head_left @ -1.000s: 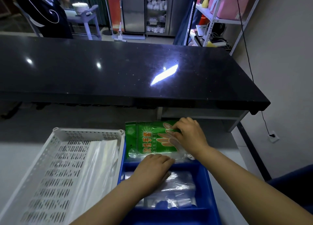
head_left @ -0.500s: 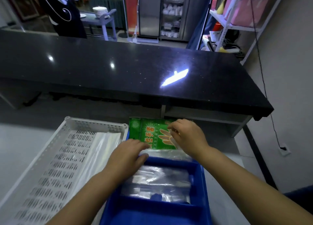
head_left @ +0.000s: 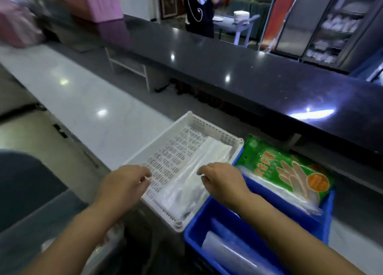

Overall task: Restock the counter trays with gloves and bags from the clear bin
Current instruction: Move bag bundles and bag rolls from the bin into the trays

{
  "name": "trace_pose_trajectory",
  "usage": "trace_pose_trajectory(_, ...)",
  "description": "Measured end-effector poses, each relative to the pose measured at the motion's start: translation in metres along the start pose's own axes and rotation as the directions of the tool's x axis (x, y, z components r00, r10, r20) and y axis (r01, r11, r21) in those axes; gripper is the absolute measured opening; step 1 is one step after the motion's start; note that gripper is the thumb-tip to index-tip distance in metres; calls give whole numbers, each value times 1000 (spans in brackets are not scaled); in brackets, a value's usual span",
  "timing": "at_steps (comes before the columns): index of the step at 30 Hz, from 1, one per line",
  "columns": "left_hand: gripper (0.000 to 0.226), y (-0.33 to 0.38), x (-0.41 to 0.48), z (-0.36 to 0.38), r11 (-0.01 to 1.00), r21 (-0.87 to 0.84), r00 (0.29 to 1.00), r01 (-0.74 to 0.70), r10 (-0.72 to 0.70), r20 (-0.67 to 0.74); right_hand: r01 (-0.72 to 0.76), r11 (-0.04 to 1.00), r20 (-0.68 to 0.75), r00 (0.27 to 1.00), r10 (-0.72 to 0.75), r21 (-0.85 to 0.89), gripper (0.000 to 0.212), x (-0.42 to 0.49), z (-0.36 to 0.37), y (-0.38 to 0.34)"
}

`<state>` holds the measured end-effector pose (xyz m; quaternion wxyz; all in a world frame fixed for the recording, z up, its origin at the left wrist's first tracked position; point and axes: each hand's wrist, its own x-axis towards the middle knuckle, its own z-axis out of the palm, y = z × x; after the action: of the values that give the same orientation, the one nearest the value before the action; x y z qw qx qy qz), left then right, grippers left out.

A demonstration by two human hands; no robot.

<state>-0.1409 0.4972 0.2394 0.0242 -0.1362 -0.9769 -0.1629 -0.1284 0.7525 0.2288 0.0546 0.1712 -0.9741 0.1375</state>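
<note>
Black counter [head_left: 259, 71] runs along the back, white slotted tray [head_left: 165, 160] and blue tray [head_left: 269, 202] side by side touching below it, clear bags [head_left: 199, 171] along white tray's right edge, green glove pack [head_left: 284, 169] on blue tray's far end, left hand [head_left: 126, 183] and right hand [head_left: 223, 179] over white tray's near edge, fingers loosely curled, holding nothing.

Restaurant service counter

Beyond the long black counter [head_left: 238, 67]: glass-door fridges [head_left: 323, 23], a stack of plates [head_left: 241, 16] on a cart.
</note>
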Motion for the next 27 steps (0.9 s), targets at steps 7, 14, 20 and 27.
trace_pose_trajectory(7,7,-134,-78,-35,971,-70,959,229,-237,-156,216,976,63,975,-215,-17,22,44,34,-120)
trace_pose_trajectory(14,10,-296,-161,-55,893,-136,889,430,-445,-107,297,953,167,938,-302,57,21,96,109,-280)
trace_pose_trajectory(20,10,-390,-223,-51,806,-170,815,568,-580,-26,230,964,372,890,-263,132,22,113,186,-364)
trace_pose_trajectory(27,8,-433,-260,-27,736,-199,759,647,-647,77,127,989,596,789,-147,76,18,116,264,-376)
